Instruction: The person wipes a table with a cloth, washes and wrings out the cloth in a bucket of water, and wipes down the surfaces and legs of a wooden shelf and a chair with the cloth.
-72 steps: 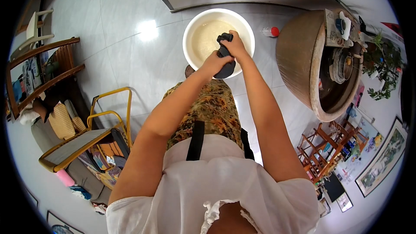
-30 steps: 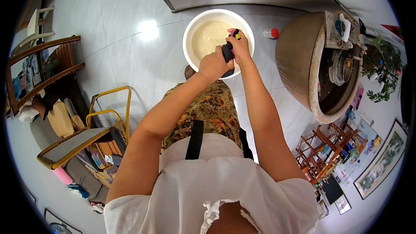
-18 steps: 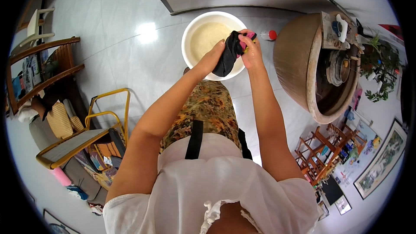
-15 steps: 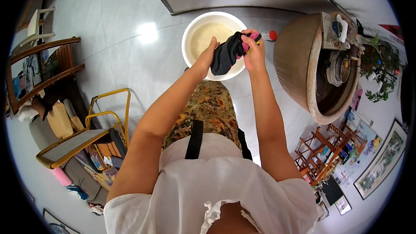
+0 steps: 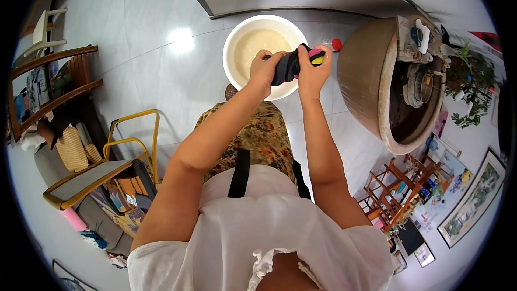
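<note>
Left hand (image 5: 264, 71) shifts onto the cloth (image 5: 291, 67) since the earlier frame, fingers now wrapped round its dark end. Right hand (image 5: 313, 80) grips the pink-yellow end. Cloth sits bunched above the basin's (image 5: 230, 54) right rim. Progress, likely partway: out of the cloudy water (image 5: 260, 46), not yet opened or set down.

We see that the left arm (image 5: 229, 118) and the right arm (image 5: 321, 137) both reach forward and down, bare along the forearms, with each elbow somewhat bent. The left hand (image 5: 260, 73) and the right hand (image 5: 314, 80) are side by side, near but apart, in front of the body. In both of them we notice the fingers curled inward in a closed grip, and the right thumb (image 5: 304, 58) points forward.
</note>
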A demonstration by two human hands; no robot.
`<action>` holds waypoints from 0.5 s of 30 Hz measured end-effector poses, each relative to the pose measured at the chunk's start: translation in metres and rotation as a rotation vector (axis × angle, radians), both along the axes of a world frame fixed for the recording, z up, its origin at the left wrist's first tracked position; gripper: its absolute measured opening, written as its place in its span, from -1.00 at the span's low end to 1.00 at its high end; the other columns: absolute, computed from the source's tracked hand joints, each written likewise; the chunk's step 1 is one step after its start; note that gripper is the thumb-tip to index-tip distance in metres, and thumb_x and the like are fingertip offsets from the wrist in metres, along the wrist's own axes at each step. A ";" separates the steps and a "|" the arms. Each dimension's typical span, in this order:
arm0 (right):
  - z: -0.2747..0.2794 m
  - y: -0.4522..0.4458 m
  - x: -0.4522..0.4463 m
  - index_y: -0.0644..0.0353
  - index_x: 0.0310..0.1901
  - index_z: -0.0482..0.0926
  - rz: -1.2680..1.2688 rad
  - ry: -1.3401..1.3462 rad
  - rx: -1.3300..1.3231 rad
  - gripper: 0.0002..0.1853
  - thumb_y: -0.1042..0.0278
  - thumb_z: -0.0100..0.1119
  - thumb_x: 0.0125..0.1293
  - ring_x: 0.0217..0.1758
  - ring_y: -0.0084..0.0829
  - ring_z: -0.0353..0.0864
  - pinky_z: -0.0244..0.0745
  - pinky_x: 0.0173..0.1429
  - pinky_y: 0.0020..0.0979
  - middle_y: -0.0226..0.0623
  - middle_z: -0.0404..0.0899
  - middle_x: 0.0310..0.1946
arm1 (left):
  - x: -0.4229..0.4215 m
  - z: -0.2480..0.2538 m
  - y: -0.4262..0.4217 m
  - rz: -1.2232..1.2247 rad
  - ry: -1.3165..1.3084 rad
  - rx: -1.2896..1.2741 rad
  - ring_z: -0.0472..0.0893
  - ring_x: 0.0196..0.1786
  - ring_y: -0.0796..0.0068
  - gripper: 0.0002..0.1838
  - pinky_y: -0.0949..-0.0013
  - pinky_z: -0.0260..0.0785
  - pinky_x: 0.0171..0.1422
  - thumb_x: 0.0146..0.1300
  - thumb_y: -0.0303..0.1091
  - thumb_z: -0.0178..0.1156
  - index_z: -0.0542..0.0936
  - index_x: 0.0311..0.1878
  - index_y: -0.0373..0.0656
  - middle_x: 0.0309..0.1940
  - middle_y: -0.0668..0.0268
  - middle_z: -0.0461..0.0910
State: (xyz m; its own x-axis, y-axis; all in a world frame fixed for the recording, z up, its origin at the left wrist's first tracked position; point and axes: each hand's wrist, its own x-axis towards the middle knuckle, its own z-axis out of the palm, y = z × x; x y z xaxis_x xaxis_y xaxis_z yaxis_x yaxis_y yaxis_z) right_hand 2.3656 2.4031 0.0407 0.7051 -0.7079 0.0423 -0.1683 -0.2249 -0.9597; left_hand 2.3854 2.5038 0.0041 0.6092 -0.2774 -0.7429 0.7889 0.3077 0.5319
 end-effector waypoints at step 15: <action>-0.044 -0.038 -0.001 0.18 0.19 0.44 0.061 0.155 1.011 -0.57 0.43 0.24 0.29 -0.14 -0.35 0.62 0.63 -0.12 -0.32 -0.19 0.55 -0.10 | -0.012 0.037 -0.011 -0.139 -1.228 0.963 0.58 -0.26 0.21 -0.83 0.23 0.44 -0.28 -0.06 -0.37 0.37 0.60 -0.36 -0.06 -0.25 0.26 0.54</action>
State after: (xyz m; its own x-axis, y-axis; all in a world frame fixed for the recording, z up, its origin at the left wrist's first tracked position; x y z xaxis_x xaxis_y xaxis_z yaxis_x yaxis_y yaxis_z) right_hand 2.3646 2.3646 -0.0036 0.6876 -0.3245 -0.6496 -0.3223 0.6652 -0.6735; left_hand 2.3735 2.4929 0.0410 0.9629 -0.1120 0.2453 -0.2658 -0.5491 0.7924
